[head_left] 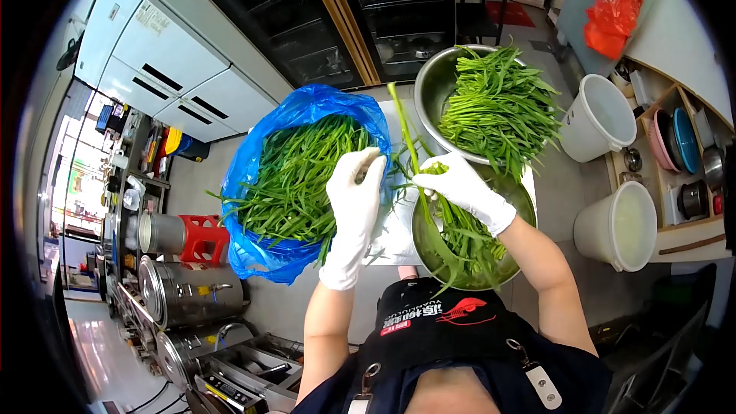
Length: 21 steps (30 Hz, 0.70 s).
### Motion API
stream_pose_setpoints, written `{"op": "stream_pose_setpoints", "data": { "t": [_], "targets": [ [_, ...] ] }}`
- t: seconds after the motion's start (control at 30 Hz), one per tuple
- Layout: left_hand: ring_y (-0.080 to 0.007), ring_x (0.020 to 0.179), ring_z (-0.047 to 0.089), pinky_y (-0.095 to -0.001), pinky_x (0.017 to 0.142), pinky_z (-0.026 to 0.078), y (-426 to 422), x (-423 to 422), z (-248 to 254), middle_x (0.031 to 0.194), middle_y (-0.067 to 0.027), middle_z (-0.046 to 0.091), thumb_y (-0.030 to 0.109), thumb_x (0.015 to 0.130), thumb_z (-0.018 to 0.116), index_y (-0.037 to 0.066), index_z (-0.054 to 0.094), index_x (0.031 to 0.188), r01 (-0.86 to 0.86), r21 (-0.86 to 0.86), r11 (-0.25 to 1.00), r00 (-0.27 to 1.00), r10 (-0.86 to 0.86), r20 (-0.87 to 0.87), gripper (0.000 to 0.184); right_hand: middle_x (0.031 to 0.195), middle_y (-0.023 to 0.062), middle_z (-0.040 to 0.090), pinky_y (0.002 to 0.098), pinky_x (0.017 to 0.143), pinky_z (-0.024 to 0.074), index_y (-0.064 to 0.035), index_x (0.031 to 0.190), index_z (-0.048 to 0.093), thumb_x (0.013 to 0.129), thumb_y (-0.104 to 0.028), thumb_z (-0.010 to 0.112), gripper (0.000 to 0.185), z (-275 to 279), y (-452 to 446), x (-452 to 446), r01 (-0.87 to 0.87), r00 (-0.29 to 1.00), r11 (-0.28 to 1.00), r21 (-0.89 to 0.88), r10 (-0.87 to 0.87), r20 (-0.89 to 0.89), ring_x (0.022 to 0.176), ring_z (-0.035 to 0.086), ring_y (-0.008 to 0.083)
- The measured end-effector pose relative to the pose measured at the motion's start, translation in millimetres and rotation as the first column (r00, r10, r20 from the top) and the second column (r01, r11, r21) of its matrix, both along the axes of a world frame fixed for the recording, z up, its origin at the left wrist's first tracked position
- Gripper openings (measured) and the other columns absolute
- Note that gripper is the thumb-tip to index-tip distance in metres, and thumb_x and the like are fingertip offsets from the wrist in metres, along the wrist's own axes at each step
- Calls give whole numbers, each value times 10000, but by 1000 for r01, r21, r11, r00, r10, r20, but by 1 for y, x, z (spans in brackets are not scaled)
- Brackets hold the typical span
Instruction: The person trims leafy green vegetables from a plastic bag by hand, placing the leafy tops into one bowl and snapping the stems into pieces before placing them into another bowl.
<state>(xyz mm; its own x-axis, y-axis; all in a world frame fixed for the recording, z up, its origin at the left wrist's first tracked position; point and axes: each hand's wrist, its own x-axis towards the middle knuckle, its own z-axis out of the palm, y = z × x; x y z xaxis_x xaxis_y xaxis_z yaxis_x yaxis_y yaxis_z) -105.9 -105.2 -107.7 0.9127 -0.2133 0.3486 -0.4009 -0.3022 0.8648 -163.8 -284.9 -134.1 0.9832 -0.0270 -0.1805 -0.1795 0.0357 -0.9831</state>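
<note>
My right hand, in a white glove, is closed around long green stalks of water spinach, with one stalk standing up well past the fingers. It is over a metal bowl in which more leafy greens lie. My left hand, also gloved, is held over the right edge of a blue plastic bag full of loose greens. Its fingers curl in toward the thumb; whatever is between them is too small to name.
Behind the near bowl, a second metal bowl holds a neat heap of stalks. White buckets stand at the right beside a shelf. A red stool and large steel pots are at the left. Dark glass-door cabinets stand ahead.
</note>
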Motion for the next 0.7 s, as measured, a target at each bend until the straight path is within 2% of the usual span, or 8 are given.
{"op": "stream_pose_setpoints", "data": {
  "t": [0.13, 0.27, 0.3, 0.4, 0.43, 0.53, 0.57, 0.7],
  "targets": [
    [-97, 821, 630, -234, 775, 499, -9, 14, -4, 932, -70, 706, 92, 831, 732, -30, 683, 1088, 72, -122, 990, 945, -107, -309, 289, 609, 16, 592, 246, 535, 431, -7, 739, 642, 847, -166, 672, 194, -7, 6, -3, -75, 997, 995, -69, 76, 6, 535, 527, 79],
    [-103, 835, 638, -238, 772, 509, -6, 14, -13, 964, -81, 710, 100, 822, 738, -55, 694, 1045, 96, -46, 994, 933, -106, -345, 275, 595, 60, 590, 302, 543, 433, 11, 769, 648, 818, -217, 666, 234, -16, 8, -4, -106, 993, 972, -210, 115, 29, 530, 528, 129],
    [-116, 772, 637, -246, 712, 503, -5, 15, -20, 889, -78, 711, 84, 820, 730, -27, 710, 1005, 88, -56, 995, 955, -101, -278, 216, 595, 74, 591, 316, 547, 436, 10, 773, 651, 811, -233, 667, 247, -20, 7, -4, -114, 992, 966, -232, 124, 29, 526, 531, 146],
    [-176, 686, 630, -271, 646, 485, 4, 23, -30, 784, -80, 670, 58, 804, 717, 12, 716, 958, 44, 289, 956, 977, -102, 189, 160, 608, 118, 594, 360, 567, 450, -5, 774, 659, 791, -281, 662, 277, -24, 6, -6, -127, 990, 931, -343, 140, 15, 533, 549, 223],
    [-251, 665, 607, -317, 610, 470, 4, 22, -28, 724, -90, 602, 51, 783, 705, 47, 709, 889, -29, 343, 939, 941, -90, 326, 106, 615, 133, 595, 376, 575, 456, -12, 773, 661, 785, -298, 659, 286, -24, 6, -6, -130, 989, 914, -385, 145, 9, 538, 557, 254],
    [-272, 683, 595, -352, 609, 466, 10, 27, -35, 714, -79, 579, 67, 782, 693, 64, 701, 846, -128, 470, 873, 874, -125, 469, 65, 645, 157, 597, 412, 600, 464, -38, 767, 660, 772, -324, 651, 286, -15, 6, -8, -122, 987, 827, -548, 159, 21, 597, 579, 334],
    [-272, 692, 590, -370, 610, 461, 13, 35, -46, 713, -80, 570, 79, 789, 682, 78, 695, 832, -236, 488, 840, 826, -91, 556, 44, 666, 145, 599, 388, 607, 455, -36, 798, 655, 788, -294, 662, 259, -15, 5, -8, -162, 983, 776, -610, 182, -29, 583, 546, 298],
    [-271, 778, 620, -357, 684, 485, 28, 44, -67, 750, -60, 624, 125, 808, 655, 91, 720, 828, -105, 502, 858, 979, 1, 204, 76, 713, 158, 635, 437, 618, 482, -88, 771, 668, 776, -296, 625, 212, -25, 4, -16, -5, 979, 656, -754, 157, 130, 677, 626, 348]
  ]
}}
